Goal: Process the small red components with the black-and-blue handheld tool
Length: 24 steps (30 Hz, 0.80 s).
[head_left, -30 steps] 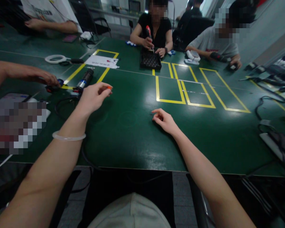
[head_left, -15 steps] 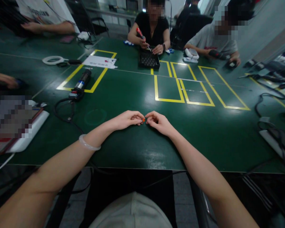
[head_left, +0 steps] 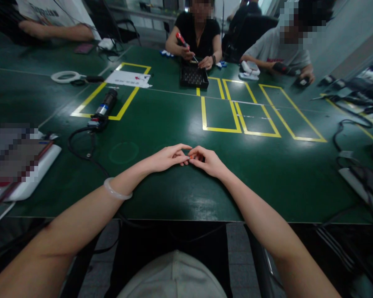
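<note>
My left hand (head_left: pixel 168 159) and my right hand (head_left: pixel 209 160) meet at the fingertips above the near part of the green table (head_left: pixel 180 194). Between them is a tiny orange part (head_left: pixel 191 157), mostly covered by the fingers and too small to name. The left thumb and a finger pinch it from one side, while the right thumb and fingertips close on it from the other. A pale bangle (head_left: pixel 116 191) circles my left wrist.
A black cylindrical tool (head_left: pixel 104 106) with a cable lies to the left, close to a white paper sheet (head_left: pixel 127 78). Yellow tape outlines (head_left: pixel 222 129) mark the table. Opposite, a person's hands (head_left: pixel 205 63) work a red-handled screwdriver (head_left: pixel 182 40) over a black tray (head_left: pixel 192 82).
My right hand has moved left and its fingertips now touch the orange part, which was at the left fingertips alone. The left index finger has stretched out toward the right hand.
</note>
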### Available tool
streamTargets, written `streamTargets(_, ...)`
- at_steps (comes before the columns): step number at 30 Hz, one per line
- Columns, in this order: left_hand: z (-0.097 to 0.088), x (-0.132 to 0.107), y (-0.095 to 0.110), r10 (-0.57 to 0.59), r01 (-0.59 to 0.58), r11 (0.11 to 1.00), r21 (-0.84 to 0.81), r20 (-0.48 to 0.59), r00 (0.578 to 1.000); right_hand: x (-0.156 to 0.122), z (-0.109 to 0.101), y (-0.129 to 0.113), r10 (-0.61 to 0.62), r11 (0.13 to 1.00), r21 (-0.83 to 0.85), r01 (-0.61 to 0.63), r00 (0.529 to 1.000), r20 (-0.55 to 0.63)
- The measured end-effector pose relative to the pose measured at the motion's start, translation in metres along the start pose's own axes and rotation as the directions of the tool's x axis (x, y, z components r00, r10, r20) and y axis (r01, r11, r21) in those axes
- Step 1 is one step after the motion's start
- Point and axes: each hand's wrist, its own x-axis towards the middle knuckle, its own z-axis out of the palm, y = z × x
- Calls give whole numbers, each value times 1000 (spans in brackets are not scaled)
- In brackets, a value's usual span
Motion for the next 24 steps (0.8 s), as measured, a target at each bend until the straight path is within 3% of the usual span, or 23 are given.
streamTargets(6, -1, 2, -3, -10, 7, 998, -54, -59, 998, -2, -1, 2, 15, 1000, 13, -14, 999, -41)
streamTargets(24, 1, -1, 3, -21, 23, 999, 47, -44, 999, -1, 1, 0, 24, 999, 45, -23, 1000, -10)
